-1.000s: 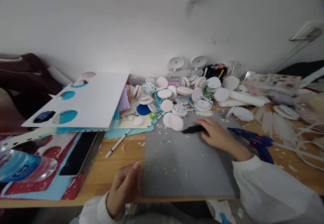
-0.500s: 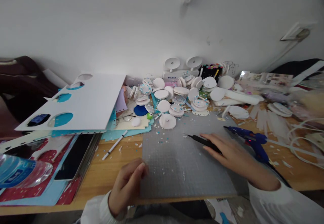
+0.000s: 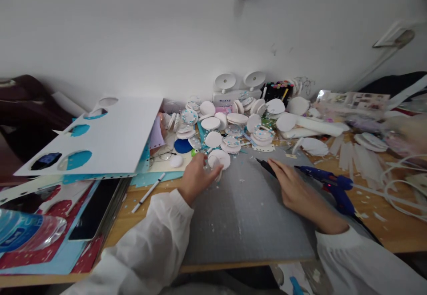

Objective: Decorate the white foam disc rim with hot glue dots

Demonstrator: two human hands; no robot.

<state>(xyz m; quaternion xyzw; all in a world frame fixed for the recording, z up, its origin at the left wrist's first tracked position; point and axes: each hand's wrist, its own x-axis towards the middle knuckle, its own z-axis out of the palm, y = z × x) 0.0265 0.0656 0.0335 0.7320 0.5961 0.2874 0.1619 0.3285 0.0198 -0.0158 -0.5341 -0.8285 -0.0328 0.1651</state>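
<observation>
My left hand (image 3: 198, 177) reaches to the left edge of a round white disc (image 3: 220, 158) at the back of the grey cutting mat (image 3: 247, 219). Thumb and fingers are apart around the disc's near left side; the disc lies on the mat. In my right hand (image 3: 293, 186) is a slim black pen-shaped tool (image 3: 266, 167), apparently a craft knife, its thin tip pointing to the back left. A blue hot glue gun (image 3: 328, 181) lies just right of that hand, with a small red light on it.
Several white discs, some with blue beads, crowd the back around a white twin-headed lamp (image 3: 225, 81). On the left are a white board (image 3: 123, 130) with round holes, a white pen (image 3: 148, 193), a phone (image 3: 95, 210) and a water bottle (image 3: 30, 228). Glue sticks (image 3: 353, 161) lie right.
My left hand has moved from the mat's front left edge forward and right to the white disc, its fingers parting. My right hand has shifted slightly, lifting the black tool's tip back and right.
</observation>
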